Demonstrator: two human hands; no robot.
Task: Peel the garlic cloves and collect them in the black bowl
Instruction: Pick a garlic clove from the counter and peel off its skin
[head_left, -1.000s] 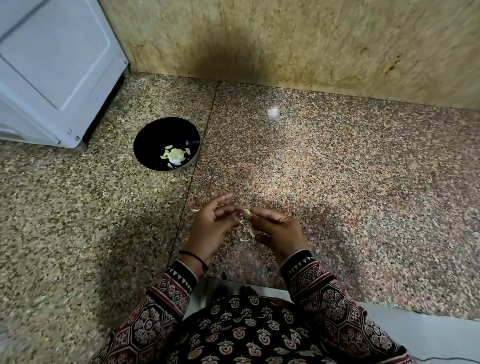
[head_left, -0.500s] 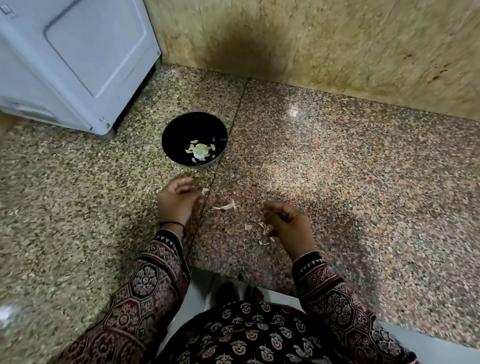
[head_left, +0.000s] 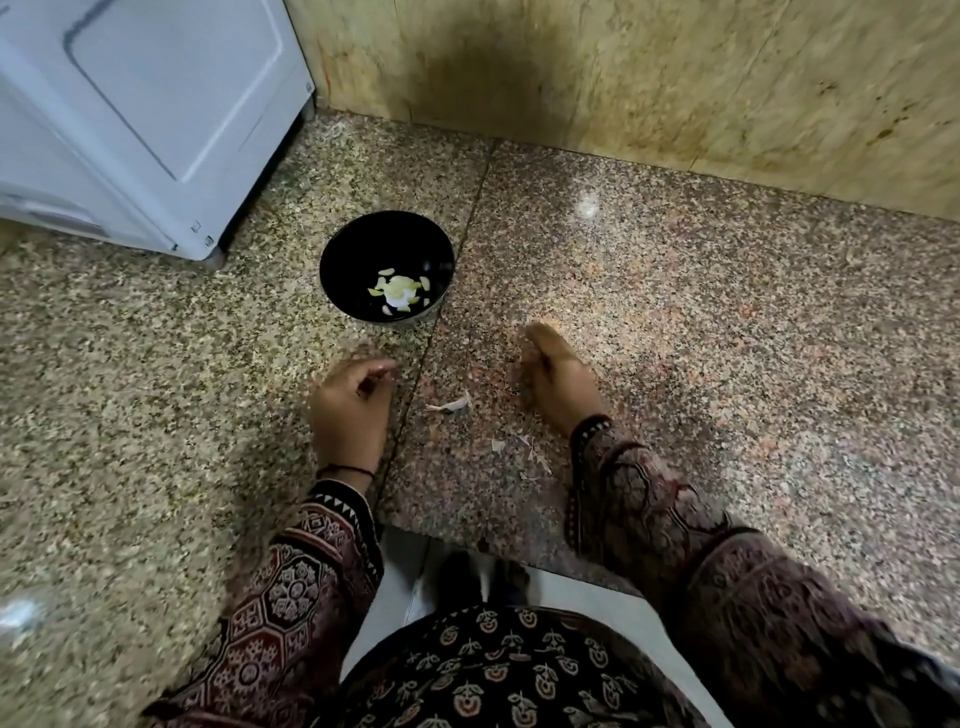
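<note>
The black bowl (head_left: 363, 244) sits on the desk (head_left: 727, 338) just ahead of the left hand (head_left: 353, 405), with a small heap of peeled cloves (head_left: 397, 293) pale at its bottom. The left hand's fingers curl in toward the thumb; blur hides whether a clove is pinched there. The right hand (head_left: 556, 379) is low over the desk, too smeared to tell its hold. Between the hands lies a papery peel scrap (head_left: 452, 405). A peeled clove is likely light, firm and a little slick, so a fingertip pinch across its thick middle should suit; the skins look feather-light and brittle
</note>
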